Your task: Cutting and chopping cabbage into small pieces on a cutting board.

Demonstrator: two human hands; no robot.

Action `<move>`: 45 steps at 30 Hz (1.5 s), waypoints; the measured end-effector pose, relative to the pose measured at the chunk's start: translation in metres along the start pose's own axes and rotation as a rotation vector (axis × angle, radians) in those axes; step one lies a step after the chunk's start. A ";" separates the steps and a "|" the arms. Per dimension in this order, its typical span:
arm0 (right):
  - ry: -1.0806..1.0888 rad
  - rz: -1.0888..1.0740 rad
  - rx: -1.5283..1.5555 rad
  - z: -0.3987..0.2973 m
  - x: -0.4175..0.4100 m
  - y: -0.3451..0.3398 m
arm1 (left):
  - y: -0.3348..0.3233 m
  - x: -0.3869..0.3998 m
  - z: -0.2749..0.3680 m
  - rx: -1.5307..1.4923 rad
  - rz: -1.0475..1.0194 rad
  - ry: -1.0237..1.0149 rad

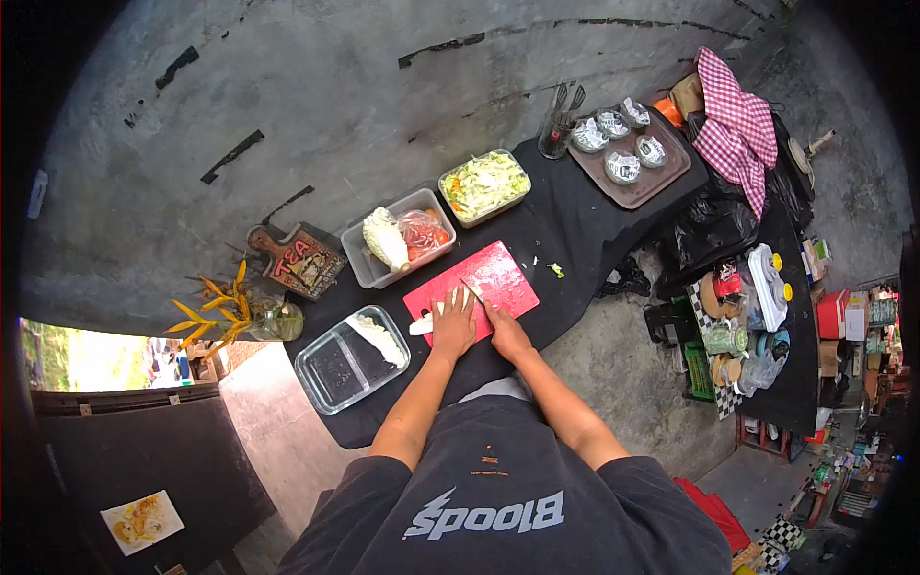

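Note:
A pink cutting board (514, 277) lies on a black-clothed table in front of me. My left hand (454, 325) presses down on a pale leafy vegetable piece (422, 326), whose white end sticks out to the left. In my right hand (509, 335) is a kitchen knife (472, 290); its blade points away from me across the board, close beside my left fingertips. To the left, a two-compartment glass container (316, 392) has a cabbage leaf (379, 339) in its right-hand part. My fingers partly hide the vegetable under them.
Behind the board stand a plastic box (357, 267) with a whole cabbage and bagged tomatoes, and a tub of shredded cabbage (485, 185). A tray (632, 194) with several covered bowls and a glass of utensils (555, 136) sit farther right. A flower vase (287, 322) stands left.

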State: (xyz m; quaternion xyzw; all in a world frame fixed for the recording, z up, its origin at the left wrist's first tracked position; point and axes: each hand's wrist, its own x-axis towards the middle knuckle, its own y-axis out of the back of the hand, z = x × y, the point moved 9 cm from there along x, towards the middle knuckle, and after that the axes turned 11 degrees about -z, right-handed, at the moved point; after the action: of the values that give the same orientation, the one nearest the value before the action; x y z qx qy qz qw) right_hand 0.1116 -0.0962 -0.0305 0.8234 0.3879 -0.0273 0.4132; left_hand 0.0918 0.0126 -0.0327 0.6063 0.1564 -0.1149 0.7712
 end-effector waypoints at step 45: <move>-0.109 -0.117 -0.165 0.011 -0.012 -0.026 | -0.002 0.003 0.007 0.101 0.083 0.085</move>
State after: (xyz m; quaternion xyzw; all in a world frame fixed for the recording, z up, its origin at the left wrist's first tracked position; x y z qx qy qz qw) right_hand 0.0896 -0.1023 -0.0506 0.7597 0.4134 -0.0639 0.4979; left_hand 0.0941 0.0054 -0.0341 0.6548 0.1578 -0.0649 0.7363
